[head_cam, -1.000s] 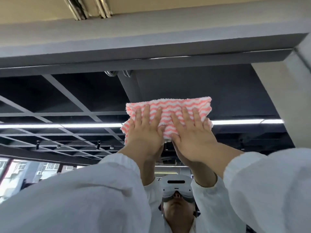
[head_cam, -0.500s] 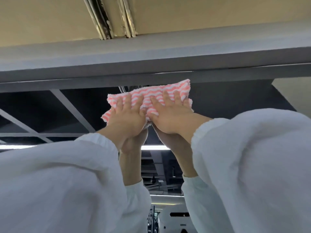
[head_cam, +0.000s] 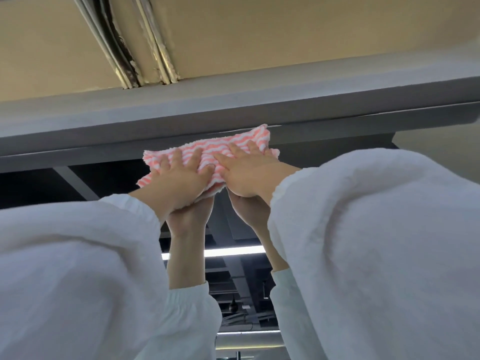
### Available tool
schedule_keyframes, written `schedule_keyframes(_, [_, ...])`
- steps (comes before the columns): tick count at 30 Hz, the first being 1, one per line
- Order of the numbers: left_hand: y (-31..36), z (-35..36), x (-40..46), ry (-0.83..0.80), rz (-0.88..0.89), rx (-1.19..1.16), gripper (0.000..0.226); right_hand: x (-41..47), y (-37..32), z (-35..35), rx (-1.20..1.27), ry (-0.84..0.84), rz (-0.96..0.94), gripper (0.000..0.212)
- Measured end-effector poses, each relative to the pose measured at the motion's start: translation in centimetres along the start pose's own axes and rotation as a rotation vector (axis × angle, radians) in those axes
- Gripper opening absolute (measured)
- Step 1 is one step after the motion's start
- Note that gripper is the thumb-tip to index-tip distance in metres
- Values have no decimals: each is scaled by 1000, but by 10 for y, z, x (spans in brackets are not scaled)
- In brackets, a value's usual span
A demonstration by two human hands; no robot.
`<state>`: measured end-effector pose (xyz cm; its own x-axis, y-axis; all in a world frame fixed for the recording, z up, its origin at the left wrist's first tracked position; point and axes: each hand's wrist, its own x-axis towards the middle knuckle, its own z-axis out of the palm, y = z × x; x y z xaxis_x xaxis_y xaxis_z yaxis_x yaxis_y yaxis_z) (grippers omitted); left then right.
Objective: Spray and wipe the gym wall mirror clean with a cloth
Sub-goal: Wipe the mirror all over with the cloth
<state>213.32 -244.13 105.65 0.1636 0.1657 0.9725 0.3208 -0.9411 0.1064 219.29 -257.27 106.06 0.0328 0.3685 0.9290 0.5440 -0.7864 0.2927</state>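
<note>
Both my hands lie flat on the pink-and-white striped cloth (head_cam: pixel 207 154), fingers straight and spread, pressing it against the mirror (head_cam: pixel 104 183) at its very top edge, just under the grey beam (head_cam: pixel 233 105). Left hand (head_cam: pixel 179 180) covers the cloth's lower left, right hand (head_cam: pixel 249 172) its right half. White sleeves (head_cam: pixel 376 242) fill the foreground. Reflected forearms meet mine below the cloth.
</note>
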Motion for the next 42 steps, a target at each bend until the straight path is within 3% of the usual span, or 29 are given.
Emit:
schedule_keyframes(6, [92,17,11,80,28,117,59,-18,93,-6,8,51,41,50])
schedule_keyframes(14, [262,41,13,121,117,36,56,-48,257,-18,35,135,198,49])
schedule_keyframes(18, [341,50,7,96,173,20,54,-82,329,-26,-17,28,151,50])
schedule_keyframes(25, [436,68,-17,56,256,3,52,-134,407,-33,-55,-4,244,50])
schedule_keyframes(34, [436,63,-32,-19,307,30,55,-151,401,-26,-13,-2,313,51])
schedule_keyframes(42, [356,58,-37,11,271,20,51,-148,323,-20,33,-57,240,54])
